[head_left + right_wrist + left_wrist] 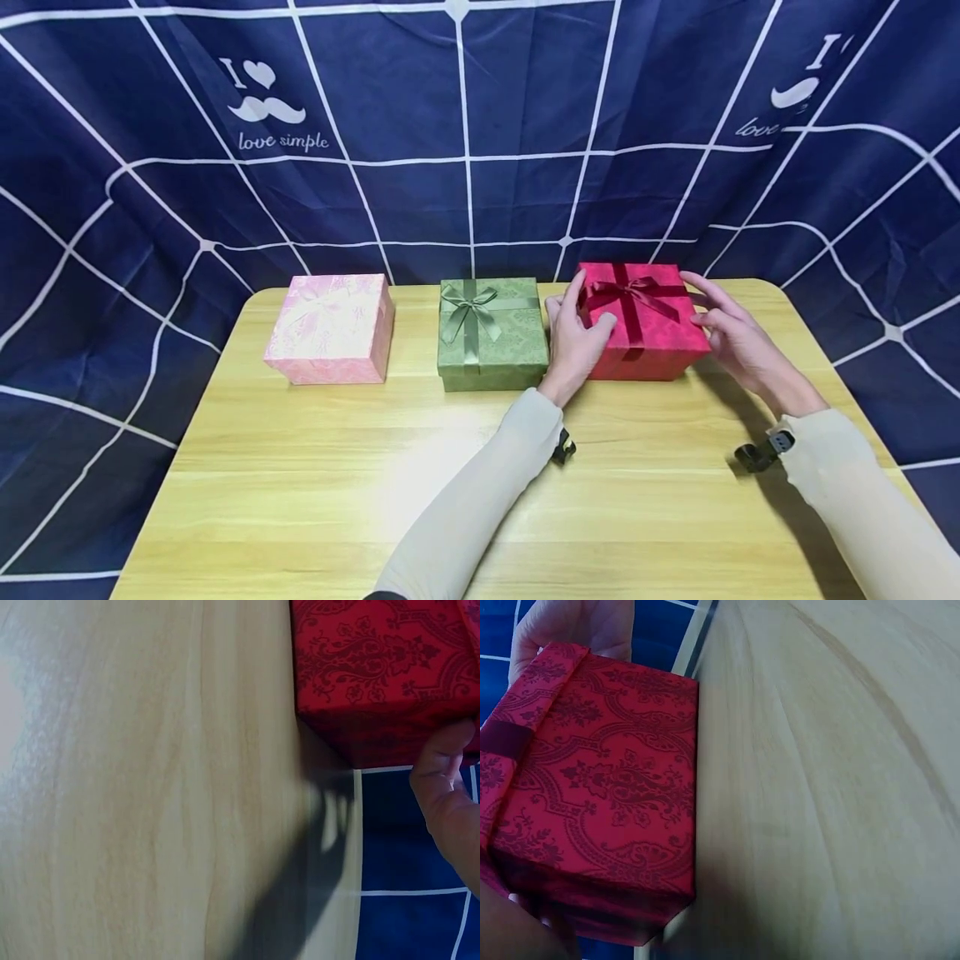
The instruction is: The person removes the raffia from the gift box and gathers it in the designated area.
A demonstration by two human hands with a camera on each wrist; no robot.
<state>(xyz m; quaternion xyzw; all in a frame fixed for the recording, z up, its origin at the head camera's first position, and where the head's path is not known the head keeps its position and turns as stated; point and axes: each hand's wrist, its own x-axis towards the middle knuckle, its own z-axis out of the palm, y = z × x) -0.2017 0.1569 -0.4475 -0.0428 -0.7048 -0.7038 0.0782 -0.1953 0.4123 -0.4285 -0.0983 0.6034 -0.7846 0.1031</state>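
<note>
A red gift box (647,333) with a dark red bow stands at the table's back right, between both hands. My left hand (576,342) holds its left side, fingers along that side and thumb over the lid's front left part. On the opposite side, my right hand (738,346) grips the box with bent fingers at the right edge. The left wrist view has the box's patterned front (622,780), with part of a hand (577,626) behind it. In the right wrist view, the right hand (450,802) touches the side of the box (375,660).
A green box (495,358) with a green bow stands just left of my left hand. Farther left is a pink box (326,329). The boxes stand along the back edge of the wooden table (337,500), before a dark blue curtain (412,200) with white lines.
</note>
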